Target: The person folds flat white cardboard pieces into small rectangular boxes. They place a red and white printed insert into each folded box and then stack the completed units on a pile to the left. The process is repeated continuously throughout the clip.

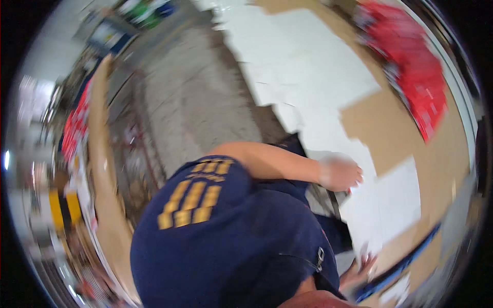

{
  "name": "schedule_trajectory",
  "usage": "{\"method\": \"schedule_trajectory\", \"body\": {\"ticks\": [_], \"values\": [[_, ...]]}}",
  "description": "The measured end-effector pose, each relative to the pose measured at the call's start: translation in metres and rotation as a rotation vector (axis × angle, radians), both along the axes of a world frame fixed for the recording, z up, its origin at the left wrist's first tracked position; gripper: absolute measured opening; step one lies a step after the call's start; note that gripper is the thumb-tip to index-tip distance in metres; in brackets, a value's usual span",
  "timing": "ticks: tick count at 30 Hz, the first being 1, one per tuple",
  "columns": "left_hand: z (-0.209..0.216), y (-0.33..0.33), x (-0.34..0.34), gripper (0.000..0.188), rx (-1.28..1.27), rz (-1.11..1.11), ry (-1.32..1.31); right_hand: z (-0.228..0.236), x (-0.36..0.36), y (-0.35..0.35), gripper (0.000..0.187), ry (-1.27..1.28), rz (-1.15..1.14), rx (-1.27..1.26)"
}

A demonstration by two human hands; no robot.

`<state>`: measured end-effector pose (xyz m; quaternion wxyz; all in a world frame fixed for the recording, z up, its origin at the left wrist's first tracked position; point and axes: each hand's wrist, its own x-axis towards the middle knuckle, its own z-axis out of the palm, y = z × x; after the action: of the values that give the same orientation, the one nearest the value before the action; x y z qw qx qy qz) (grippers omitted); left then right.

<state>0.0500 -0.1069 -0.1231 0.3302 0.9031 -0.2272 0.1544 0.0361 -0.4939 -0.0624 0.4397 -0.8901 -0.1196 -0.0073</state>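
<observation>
White sheeting lying on cardboard.
It is stretching past the fingertips of the left hand, whose grip I cannot tell; the right hand is holding its fingers spread.

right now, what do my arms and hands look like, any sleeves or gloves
The left sleeve is short and navy, with gold block markings; the left forearm beyond it is bare. The left hand looks ungloved, though blurred. The right hand is ungloved too; the right sleeve can't be made out.
</observation>
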Motion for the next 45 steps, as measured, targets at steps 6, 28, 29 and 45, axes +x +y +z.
{"method": "schedule_trajectory", "body": {"ticks": [6, 28, 29, 45], "values": [[0.020, -0.032, 0.004, 0.038, -0.213, 0.128, 0.138, -0.004, 0.025, 0.054, 0.068, -0.024, -0.513, -0.240], [0.039, -0.087, -0.012, 0.100, 0.348, -0.297, 0.150, -0.009, -0.010, 0.125, 0.030, -0.411, -0.517, -0.134], [0.036, -0.086, -0.010, 0.100, 0.324, -0.285, 0.117, 0.001, 0.004, 0.129, 0.037, -0.582, -0.306, -0.243], [0.049, 0.105, -0.002, 0.031, -0.071, -0.213, 0.184, -0.023, 0.035, 0.072, 0.042, -0.427, -0.092, -0.434]]}}
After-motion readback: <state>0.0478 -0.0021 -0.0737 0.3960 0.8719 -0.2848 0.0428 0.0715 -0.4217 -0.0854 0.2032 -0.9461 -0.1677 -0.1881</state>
